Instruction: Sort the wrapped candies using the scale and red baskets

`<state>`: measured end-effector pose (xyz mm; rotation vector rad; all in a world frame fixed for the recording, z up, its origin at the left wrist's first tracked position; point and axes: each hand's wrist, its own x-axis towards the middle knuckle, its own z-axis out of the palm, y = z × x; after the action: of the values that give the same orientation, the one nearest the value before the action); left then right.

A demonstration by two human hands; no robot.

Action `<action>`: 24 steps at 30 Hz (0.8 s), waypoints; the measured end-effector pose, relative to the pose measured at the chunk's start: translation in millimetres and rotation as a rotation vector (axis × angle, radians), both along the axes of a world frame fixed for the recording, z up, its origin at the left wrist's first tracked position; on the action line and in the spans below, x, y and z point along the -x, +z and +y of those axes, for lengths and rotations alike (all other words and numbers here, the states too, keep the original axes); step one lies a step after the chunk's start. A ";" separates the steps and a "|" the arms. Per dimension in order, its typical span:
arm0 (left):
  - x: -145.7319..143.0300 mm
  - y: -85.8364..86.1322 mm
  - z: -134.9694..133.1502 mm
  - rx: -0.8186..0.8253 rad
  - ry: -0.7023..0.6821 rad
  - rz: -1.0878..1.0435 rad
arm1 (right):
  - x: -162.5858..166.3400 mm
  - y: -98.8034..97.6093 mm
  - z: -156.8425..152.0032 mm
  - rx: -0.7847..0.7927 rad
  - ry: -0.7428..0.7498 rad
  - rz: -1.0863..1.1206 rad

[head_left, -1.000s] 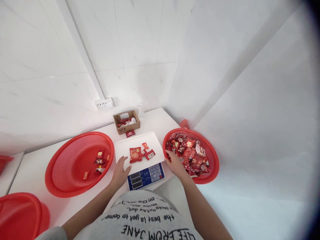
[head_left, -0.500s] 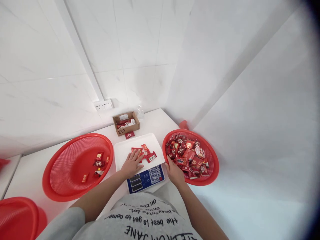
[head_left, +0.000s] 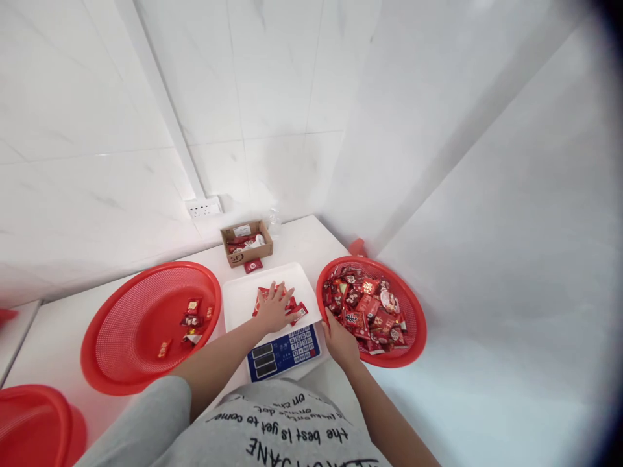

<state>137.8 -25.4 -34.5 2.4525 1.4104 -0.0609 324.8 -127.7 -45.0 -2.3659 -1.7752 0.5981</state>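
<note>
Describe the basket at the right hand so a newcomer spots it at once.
On the white table, find the scale with its blue keypad panel. Directly right of it sits a red basket, with the right hand at its rim. Unlike the nearest basket left of the scale, which holds only a few packets, this one is heaped with them.

The left grip (head_left: pixel 273 314) spreads over red packets (head_left: pixel 300 313) on a tray (head_left: pixel 237 297), the right grip (head_left: pixel 342 342) at a basket (head_left: pixel 421 329).
</note>
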 end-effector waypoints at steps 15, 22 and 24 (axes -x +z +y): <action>21.4 -16.9 -1.9 -0.257 -0.181 -0.059 | 0.2 2.0 -1.0 0.006 0.005 -0.001; 39.4 -13.2 -6.7 -0.243 -0.174 -0.090 | -1.2 -0.8 -1.2 0.005 0.011 0.005; 50.7 -10.6 -9.3 -0.242 -0.149 -0.089 | -1.5 -2.4 -1.2 -0.002 0.014 0.001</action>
<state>87.1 -34.6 -45.2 2.7160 1.2601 0.1939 326.3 -128.9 -47.3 -2.3535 -1.7922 0.5995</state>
